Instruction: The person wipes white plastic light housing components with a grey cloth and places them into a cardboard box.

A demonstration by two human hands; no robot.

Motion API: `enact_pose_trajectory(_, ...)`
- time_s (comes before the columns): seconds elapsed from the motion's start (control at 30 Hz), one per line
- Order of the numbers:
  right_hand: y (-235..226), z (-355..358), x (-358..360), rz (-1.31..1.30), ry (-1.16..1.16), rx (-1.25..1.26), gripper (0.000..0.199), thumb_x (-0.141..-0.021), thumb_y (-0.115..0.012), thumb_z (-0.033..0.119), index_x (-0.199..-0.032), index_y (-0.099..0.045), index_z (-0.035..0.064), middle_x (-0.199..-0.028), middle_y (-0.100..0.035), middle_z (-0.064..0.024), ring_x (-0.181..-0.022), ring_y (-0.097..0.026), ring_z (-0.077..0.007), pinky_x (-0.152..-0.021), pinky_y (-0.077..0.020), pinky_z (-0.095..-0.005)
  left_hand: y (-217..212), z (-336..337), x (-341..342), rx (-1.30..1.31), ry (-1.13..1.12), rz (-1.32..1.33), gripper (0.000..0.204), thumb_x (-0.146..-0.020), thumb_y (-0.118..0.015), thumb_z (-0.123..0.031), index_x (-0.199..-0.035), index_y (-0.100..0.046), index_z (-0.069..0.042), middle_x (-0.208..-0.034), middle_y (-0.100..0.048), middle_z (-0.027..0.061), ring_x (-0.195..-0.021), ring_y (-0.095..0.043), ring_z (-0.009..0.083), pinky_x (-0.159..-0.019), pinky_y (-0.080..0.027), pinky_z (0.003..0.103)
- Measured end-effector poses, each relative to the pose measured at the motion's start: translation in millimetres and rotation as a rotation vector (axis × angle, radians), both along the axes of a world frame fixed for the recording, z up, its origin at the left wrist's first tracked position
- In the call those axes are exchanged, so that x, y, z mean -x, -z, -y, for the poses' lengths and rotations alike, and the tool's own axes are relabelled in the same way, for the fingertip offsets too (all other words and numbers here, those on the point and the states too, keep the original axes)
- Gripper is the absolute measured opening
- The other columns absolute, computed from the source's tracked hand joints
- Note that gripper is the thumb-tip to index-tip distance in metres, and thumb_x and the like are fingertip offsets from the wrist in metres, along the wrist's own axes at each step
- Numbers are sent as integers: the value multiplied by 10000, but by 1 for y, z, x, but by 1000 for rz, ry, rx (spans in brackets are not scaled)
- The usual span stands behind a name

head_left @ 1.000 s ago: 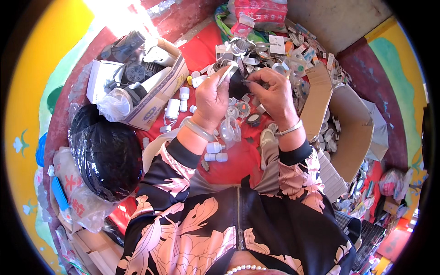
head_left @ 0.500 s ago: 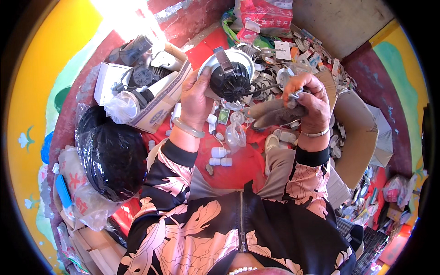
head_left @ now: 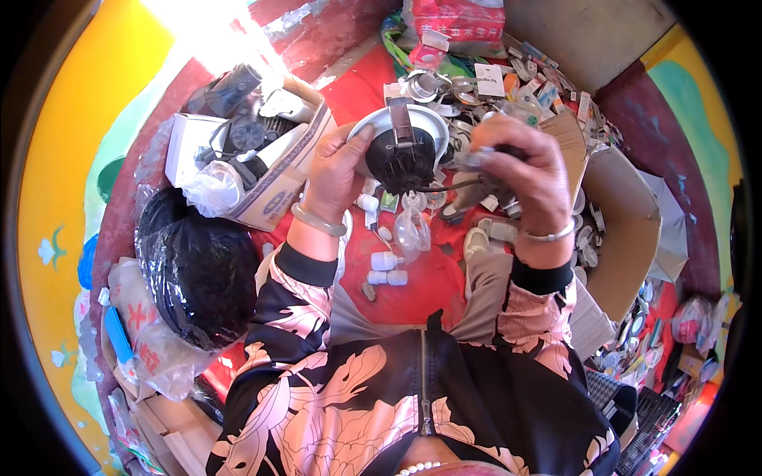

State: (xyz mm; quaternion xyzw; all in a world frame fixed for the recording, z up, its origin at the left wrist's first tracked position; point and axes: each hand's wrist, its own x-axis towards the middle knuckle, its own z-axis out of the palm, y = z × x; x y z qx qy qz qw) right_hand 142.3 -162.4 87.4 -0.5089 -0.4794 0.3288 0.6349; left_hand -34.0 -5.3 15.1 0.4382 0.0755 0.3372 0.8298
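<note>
Well, a red cloth (head_left: 436, 289) spreads out below the hands. A heap (head_left: 548, 87) of little boxes and loose parts covers the far right of the red cloth. An open cardboard box (head_left: 627, 238) stands to the right of the cloth, with round white parts (head_left: 587, 246) beside its flap. On the cloth's left sits a bulging black bag (head_left: 198, 278) of shiny plastic; on its far left, a carton (head_left: 298, 159) full of dark gadgets (head_left: 246, 136). A red bag (head_left: 460, 20) rests past the cloth's far end.

Over the far half of the red cloth is the lamp (head_left: 401, 159), black finned body nearer the person, white rim behind, 1 metal clip (head_left: 402, 124) across its top. The left hand (head_left: 335, 165) pinches its rim, thumb in front. Above the cloth's right side, the right hand (head_left: 533, 174) is blurred, fingers curled around a dark piece (head_left: 509, 151); I cannot tell what it is. A dark cable (head_left: 452, 187) runs from the lamp towards that hand. White fittings (head_left: 386, 261) lie mid-cloth.
</note>
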Motion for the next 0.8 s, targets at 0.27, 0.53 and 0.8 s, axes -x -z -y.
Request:
enact_pose_trajectory(0.27,30,-26,15,-172,14,359,99,-744,-676,41,-777,-585,18,-676,-569,11,-615,-519,-48,-536,-398,-184,6,3,-4,-452,-176,-289,260,-921,-527,-145,-1092,-606,34,-901,-635,23,-786,-551,63,-728,-446,216)
enact_pose_trajectory(0.53,49,-30,4,-108,-102,411,112,-741,-676,57,-796,-580,37,-671,-545,29,-596,-499,-40,-514,-378,-182,10,2,1,-282,-55,-316,254,-913,-534,-142,-1073,-609,40,-885,-626,27,-809,-555,75,-736,-447,224)
enact_pose_trajectory(0.8,49,-28,-8,310,166,393,96,-741,-633,33,-827,-590,40,-698,-558,28,-607,-519,-46,-539,-392,-176,4,7,-3,92,5,-209,266,-906,-538,-146,-1083,-590,45,-922,-643,61,-818,-599,111,-754,-477,248)
